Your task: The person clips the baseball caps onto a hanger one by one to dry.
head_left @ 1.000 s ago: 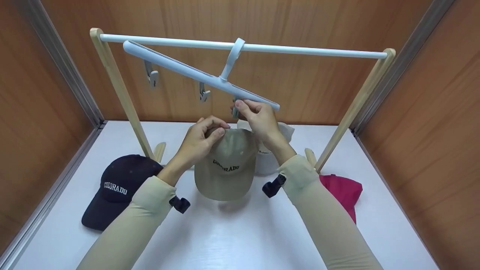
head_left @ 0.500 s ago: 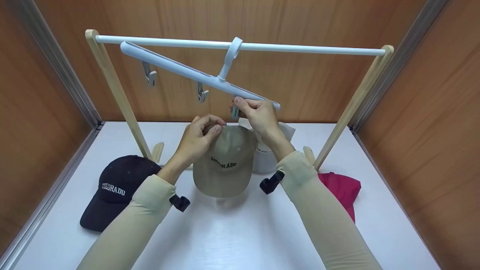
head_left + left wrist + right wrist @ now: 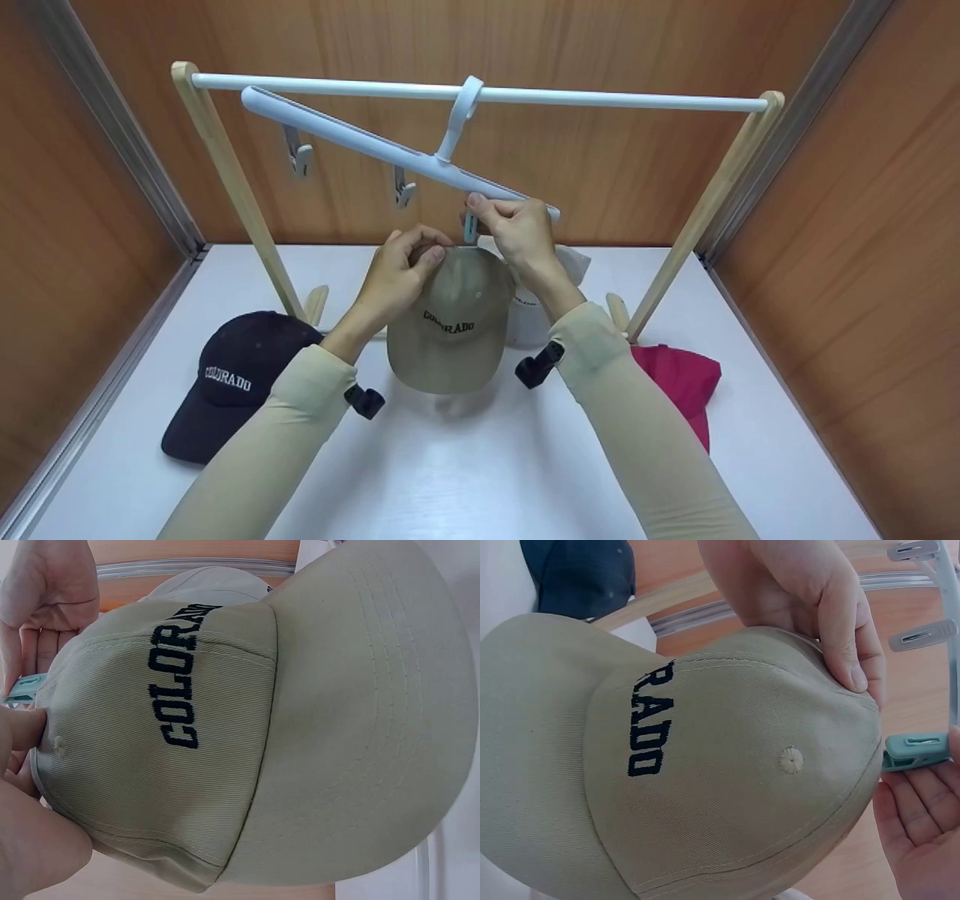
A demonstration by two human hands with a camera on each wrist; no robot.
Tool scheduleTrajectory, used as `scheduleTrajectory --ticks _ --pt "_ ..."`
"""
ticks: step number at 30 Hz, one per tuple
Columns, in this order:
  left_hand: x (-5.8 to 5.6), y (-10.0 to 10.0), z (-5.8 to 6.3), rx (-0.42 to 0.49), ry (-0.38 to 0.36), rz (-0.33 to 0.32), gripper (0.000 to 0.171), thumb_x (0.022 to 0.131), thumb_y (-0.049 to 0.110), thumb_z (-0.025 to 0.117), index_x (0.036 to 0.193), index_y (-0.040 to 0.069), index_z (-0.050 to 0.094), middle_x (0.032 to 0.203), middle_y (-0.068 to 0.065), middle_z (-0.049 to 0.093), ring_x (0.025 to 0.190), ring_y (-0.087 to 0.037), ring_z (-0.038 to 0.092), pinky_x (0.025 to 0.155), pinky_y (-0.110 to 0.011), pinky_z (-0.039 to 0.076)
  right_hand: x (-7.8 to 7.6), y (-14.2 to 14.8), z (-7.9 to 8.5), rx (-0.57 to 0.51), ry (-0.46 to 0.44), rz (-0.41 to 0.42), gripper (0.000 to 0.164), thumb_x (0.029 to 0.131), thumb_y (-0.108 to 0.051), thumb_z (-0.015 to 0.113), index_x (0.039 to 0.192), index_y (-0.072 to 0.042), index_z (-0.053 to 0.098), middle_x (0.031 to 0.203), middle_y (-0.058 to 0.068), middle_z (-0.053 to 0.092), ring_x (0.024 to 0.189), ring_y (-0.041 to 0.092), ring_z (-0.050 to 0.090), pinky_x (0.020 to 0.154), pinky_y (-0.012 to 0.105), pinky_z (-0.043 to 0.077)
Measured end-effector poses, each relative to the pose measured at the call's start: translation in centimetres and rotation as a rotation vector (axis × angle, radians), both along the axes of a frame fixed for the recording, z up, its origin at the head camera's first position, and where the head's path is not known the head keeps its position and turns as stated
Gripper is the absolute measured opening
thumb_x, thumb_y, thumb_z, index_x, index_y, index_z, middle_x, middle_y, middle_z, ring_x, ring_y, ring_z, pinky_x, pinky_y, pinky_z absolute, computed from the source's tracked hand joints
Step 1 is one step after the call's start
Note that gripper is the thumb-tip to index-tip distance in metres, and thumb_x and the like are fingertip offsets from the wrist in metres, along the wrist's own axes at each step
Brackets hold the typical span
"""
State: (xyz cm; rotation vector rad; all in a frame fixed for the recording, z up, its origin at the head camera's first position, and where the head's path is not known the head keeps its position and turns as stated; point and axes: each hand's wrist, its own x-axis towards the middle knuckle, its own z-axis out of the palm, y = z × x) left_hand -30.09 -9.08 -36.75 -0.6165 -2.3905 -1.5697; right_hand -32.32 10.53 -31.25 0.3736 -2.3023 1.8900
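A khaki baseball cap [image 3: 454,322] lettered COLORADO hangs in the air below the hanger, brim down. My left hand [image 3: 401,274] pinches its crown between thumb and fingers; in the right wrist view the thumb lies on the fabric near the top. My right hand [image 3: 521,232] holds a blue-green clip [image 3: 916,749] under the low end of the light-blue hanger [image 3: 352,139]. The clip's tip meets the top of the crown; whether it bites the fabric I cannot tell. The hanger hooks over the white rod, tilted down to the right.
Two grey clips [image 3: 298,154] dangle along the hanger's left part. The white rod [image 3: 622,99] spans a wooden stand. A navy cap [image 3: 240,375] lies left on the white table, a white cap [image 3: 529,322] behind the khaki one, a crimson cap [image 3: 686,382] right, partly behind my sleeve.
The khaki cap has risen slightly with my left hand, and the gap between its crown and the clip has closed. My right hand stays at the clip.
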Motion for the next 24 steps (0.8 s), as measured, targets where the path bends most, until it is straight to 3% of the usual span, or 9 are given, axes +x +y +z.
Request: scheduleTrajectory --ticks 6,17,24 --pt "-0.06 0.05 0.14 -0.02 -0.008 0.016 0.016 0.101 0.03 0.053 0.113 0.026 0.062 0.11 0.004 0.057 0.1 -0.016 0.047 0.086 -0.034 0.046 0.43 -0.37 0.45 -0.007 0.009 -0.016 0.027 0.094 -0.031 0.065 0.099 -0.007 0.078 0.095 0.01 0.075 0.089 0.018 0.072 0.097 0.036 0.049" --pt "-0.41 0.29 0.63 -0.04 0.031 0.008 0.013 0.102 0.022 0.053 0.112 0.023 0.06 0.111 0.007 0.06 0.104 -0.013 0.049 0.087 -0.033 0.048 -0.01 -0.3 -0.11 -0.024 0.032 0.0 0.032 0.088 -0.043 0.068 0.095 -0.015 0.08 0.092 0.007 0.076 0.088 0.016 0.072 0.093 0.033 0.051" --pt "-0.6 0.35 0.8 -0.027 0.039 -0.005 0.012 0.102 0.019 0.052 0.112 0.022 0.059 0.113 0.007 0.058 0.109 -0.009 0.051 0.094 -0.03 0.049 -0.09 -0.46 -0.19 -0.046 0.043 0.021 0.03 0.089 -0.041 0.068 0.091 -0.014 0.08 0.09 0.009 0.075 0.086 0.018 0.073 0.091 0.035 0.053"
